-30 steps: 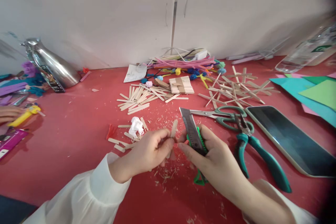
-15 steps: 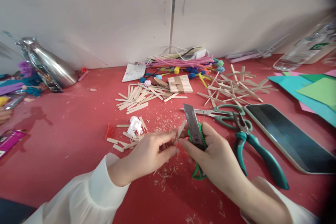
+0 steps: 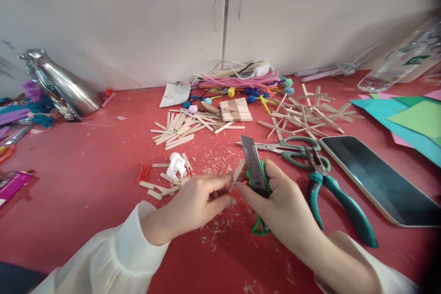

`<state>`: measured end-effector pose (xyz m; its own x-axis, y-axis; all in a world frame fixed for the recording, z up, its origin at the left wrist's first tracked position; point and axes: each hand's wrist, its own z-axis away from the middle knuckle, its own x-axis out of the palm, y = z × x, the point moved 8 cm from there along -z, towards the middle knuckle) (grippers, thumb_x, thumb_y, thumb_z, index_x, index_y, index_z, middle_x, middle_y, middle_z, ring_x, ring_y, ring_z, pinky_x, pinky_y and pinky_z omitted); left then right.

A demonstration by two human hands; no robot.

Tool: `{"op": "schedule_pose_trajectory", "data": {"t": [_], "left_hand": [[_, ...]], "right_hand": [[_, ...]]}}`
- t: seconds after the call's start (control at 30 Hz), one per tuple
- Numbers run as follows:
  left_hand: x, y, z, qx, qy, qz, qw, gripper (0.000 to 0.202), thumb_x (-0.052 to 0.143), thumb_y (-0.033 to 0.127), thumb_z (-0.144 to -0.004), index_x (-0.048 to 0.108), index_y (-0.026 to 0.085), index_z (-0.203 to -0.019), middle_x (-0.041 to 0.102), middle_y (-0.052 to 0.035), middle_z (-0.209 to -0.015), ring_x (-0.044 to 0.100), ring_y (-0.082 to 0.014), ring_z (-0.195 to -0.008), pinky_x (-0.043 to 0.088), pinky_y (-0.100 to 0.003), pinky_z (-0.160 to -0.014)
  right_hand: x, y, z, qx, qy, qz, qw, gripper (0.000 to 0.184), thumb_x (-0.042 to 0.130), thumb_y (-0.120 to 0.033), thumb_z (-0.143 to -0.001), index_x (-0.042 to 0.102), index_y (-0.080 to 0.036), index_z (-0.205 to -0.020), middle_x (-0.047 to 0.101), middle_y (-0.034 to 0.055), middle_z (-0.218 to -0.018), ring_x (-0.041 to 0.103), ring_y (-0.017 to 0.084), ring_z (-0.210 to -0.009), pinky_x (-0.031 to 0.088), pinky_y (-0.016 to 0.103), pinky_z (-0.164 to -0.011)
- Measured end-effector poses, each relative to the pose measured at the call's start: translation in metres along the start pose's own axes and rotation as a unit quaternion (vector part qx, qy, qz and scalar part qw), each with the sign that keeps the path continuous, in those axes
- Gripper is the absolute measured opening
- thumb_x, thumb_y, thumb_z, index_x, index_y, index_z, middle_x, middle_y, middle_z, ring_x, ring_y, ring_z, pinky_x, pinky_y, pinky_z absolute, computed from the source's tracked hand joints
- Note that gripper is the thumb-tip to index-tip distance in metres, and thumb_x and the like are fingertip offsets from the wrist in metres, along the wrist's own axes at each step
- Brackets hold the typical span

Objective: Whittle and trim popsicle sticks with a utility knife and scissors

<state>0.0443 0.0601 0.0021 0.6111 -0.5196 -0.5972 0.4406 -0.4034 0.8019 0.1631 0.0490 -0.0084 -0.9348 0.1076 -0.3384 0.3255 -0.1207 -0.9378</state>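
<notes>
Was lit softly and fairly evenly, seemingly from overhead. Darkened into shadow on the counter [image 3: 213, 273] below the right grip [image 3: 285, 202]. Glared bluish on the phone [image 3: 375, 181] to its right; gleamed on the metal flask [image 3: 77, 87] far left. Stretched and softened toward the edges, blacked out far right; came out clearest around the grip.

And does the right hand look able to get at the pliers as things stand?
Probably, though not freely: the pliers lie close beside the right hand, with nothing over their handles, but that hand holds the cutter, which would likely need putting down first.
</notes>
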Motion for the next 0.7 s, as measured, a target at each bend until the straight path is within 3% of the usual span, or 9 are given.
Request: {"op": "schedule_pose_trajectory", "data": {"t": [0.2, 0.47, 0.7], "left_hand": [[0.002, 0.003, 0.001, 0.020, -0.008, -0.004, 1.000, 0.013, 0.051, 0.020, -0.083, 0.061, 0.015, -0.091, 0.048, 0.0040, -0.061, 0.043, -0.0079, -0.054, 0.036, -0.021, -0.054], [0.002, 0.006, 0.000, 0.031, -0.016, -0.019, 0.999, 0.010, 0.052, 0.018, -0.082, 0.056, 0.014, -0.074, 0.046, 0.0035, -0.062, 0.043, -0.0077, -0.056, 0.036, -0.021, -0.055], [0.004, -0.004, 0.001, -0.051, -0.022, 0.065, 0.996, 0.016, 0.048, 0.026, -0.084, 0.060, 0.015, -0.082, 0.052, 0.0020, -0.061, 0.047, -0.0088, -0.054, 0.038, -0.022, -0.052]], "right_hand": [[0.001, 0.002, -0.001, 0.012, -0.014, -0.023, 1.000, 0.014, 0.054, -0.023, -0.065, 0.052, -0.020, -0.079, 0.057, -0.0048, -0.062, 0.050, 0.010, -0.051, 0.041, 0.023, -0.048], [0.001, 0.001, 0.000, 0.012, -0.025, -0.091, 0.995, 0.010, 0.055, -0.017, -0.064, 0.051, -0.020, -0.072, 0.052, -0.0072, -0.057, 0.044, 0.007, -0.046, 0.037, 0.020, -0.044], [-0.001, 0.000, -0.001, 0.018, -0.022, -0.092, 0.995, 0.010, 0.056, -0.020, -0.067, 0.048, -0.020, -0.073, 0.049, -0.0066, -0.058, 0.042, 0.008, -0.048, 0.036, 0.021, -0.044]]}}
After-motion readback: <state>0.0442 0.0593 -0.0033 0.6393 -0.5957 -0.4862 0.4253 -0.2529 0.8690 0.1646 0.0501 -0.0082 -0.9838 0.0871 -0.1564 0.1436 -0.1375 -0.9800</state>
